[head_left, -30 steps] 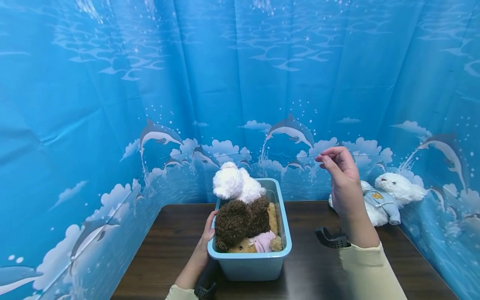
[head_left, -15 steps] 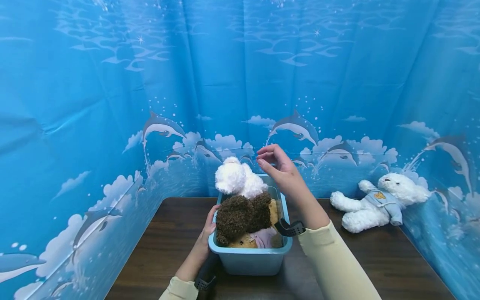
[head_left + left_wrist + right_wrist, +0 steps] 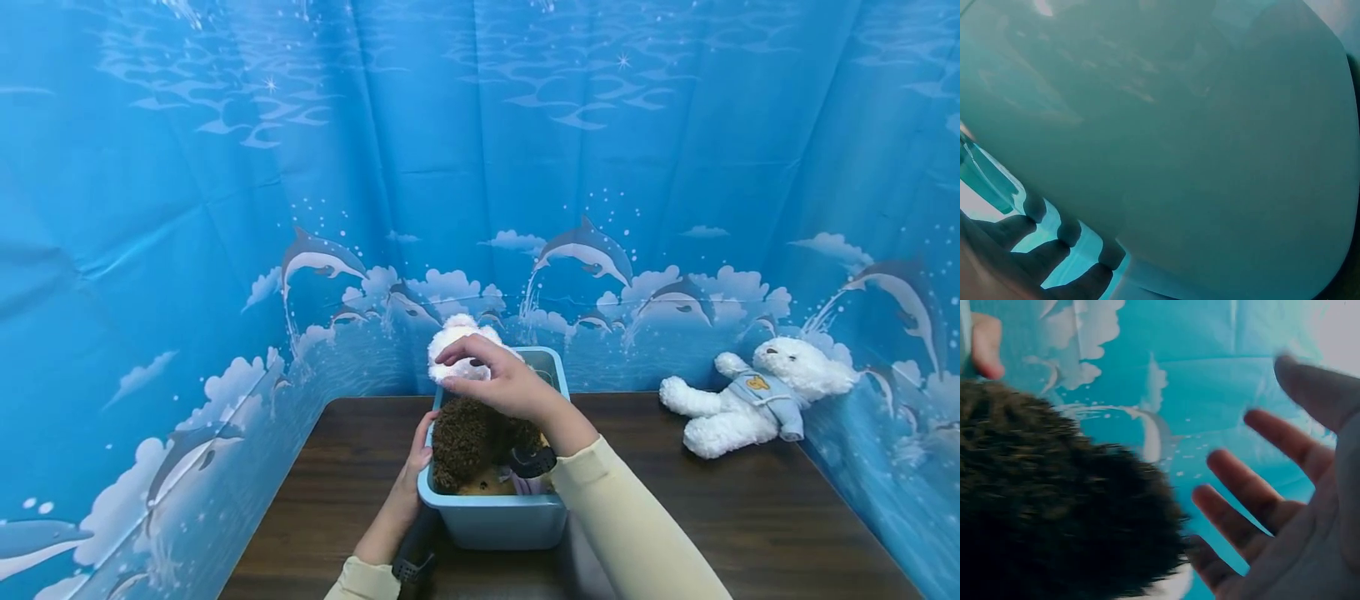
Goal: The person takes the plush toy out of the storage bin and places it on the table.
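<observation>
Right hand (image 3: 504, 385): fingers spread, over white plush (image 3: 452, 340), partly hiding it.
Left hand (image 3: 415, 477): curled on bin (image 3: 495, 521) rim.
Brown plush (image 3: 468, 437): face hidden.

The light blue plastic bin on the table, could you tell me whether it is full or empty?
Full: the light blue plastic bin holds plush toys piled above its rim.
</observation>
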A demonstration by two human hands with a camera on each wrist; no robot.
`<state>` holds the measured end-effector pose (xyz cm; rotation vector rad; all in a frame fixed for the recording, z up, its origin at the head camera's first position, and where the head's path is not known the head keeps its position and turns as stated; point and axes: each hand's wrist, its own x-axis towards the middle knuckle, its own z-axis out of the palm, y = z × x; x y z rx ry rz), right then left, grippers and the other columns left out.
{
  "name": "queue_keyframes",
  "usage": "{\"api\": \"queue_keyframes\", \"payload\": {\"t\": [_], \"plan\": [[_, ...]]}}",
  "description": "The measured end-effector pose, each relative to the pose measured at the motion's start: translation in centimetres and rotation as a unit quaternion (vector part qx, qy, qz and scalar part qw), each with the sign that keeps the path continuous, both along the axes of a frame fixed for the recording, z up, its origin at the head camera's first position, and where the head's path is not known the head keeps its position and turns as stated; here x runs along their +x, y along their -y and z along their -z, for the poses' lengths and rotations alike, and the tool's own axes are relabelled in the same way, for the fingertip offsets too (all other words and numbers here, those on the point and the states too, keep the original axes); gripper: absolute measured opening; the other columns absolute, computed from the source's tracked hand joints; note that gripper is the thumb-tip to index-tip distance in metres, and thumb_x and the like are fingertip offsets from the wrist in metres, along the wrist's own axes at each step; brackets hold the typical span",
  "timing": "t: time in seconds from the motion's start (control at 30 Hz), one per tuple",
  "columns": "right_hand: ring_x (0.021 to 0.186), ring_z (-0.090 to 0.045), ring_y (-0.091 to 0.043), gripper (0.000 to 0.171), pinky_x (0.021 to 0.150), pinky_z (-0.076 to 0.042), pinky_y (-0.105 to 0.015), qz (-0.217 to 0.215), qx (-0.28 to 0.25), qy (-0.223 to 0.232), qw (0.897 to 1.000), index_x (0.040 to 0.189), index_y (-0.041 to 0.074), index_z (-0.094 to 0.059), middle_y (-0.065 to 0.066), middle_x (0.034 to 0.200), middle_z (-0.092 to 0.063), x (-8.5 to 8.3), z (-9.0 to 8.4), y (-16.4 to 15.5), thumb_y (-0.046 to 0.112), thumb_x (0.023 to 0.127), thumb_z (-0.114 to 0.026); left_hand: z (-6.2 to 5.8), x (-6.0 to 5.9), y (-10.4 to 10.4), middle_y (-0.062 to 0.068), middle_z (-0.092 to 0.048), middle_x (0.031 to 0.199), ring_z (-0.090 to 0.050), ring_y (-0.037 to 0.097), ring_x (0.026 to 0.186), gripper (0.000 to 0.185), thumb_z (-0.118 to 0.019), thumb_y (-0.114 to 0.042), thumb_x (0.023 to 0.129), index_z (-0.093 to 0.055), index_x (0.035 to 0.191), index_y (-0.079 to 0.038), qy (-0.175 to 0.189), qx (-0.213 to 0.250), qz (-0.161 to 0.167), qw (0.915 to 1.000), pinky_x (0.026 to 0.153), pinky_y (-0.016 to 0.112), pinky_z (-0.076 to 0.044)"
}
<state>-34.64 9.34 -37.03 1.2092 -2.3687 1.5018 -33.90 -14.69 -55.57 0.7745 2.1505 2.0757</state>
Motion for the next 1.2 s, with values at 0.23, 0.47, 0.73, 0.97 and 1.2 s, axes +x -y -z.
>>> {"api": "queue_keyframes", "payload": {"t": [0.23,0.47,0.73,0.97,1.2], "plan": [[0.145,-0.056,-0.034,0.047,0.117,-0.048,-0.059,-0.059,0.051,0.093,0.993,0.147,0.029,-0.061,-0.008,0.153,-0.061,-1.0,2.2,-0.2,0.036,0.102,-0.075,0.2,0.3,-0.1,0.017,-0.005,0.182,-0.012,0.05,0.163,0.07,-0.021,-0.043,0.108,-0.007,0.174,-0.025,0.008,-0.006,-0.006,0.9999,0.123,0.085,-0.01],[0.139,-0.05,-0.019,0.066,0.114,-0.048,-0.047,-0.069,0.142,0.077,0.984,0.152,0.03,-0.06,-0.001,0.156,-0.054,-0.8,2.7,-0.3,0.034,0.093,-0.088,0.2,0.0,0.0,0.015,-0.018,0.179,-0.023,0.04,0.157,0.068,-0.023,-0.042,0.109,-0.013,0.172,-0.02,-0.009,-0.011,-0.009,0.9999,0.125,0.062,-0.026],[0.138,-0.049,-0.018,0.072,0.115,-0.05,-0.049,-0.029,0.248,0.044,0.967,0.15,0.035,-0.063,0.004,0.152,-0.053,-0.1,2.4,-0.4,0.032,0.086,-0.094,0.0,-0.1,-0.2,0.02,-0.006,0.182,-0.013,0.048,0.163,0.074,-0.022,-0.042,0.108,0.0,0.175,-0.019,0.007,-0.01,-0.007,0.9999,0.126,0.08,-0.009],[0.131,-0.052,-0.017,0.052,0.108,-0.054,-0.049,0.011,0.272,-0.012,0.962,0.136,0.034,-0.069,0.006,0.141,-0.059,0.4,2.2,0.0,0.012,0.092,-0.087,-0.1,-0.3,-0.1,0.019,-0.012,0.179,-0.018,0.046,0.159,0.069,-0.022,-0.043,0.109,-0.01,0.173,-0.021,0.004,-0.01,0.0,0.9999,0.124,0.071,-0.019],[0.123,-0.049,-0.015,0.055,0.108,-0.04,-0.055,0.031,0.286,-0.048,0.957,0.128,0.043,-0.076,0.009,0.127,-0.058,1.5,1.6,-0.8,0.005,0.089,-0.086,-0.2,-0.1,-0.3,0.019,-0.005,0.18,-0.015,0.048,0.157,0.069,-0.023,-0.043,0.107,-0.011,0.172,-0.025,0.012,-0.023,-0.008,0.9996,0.12,0.074,-0.021]]}}
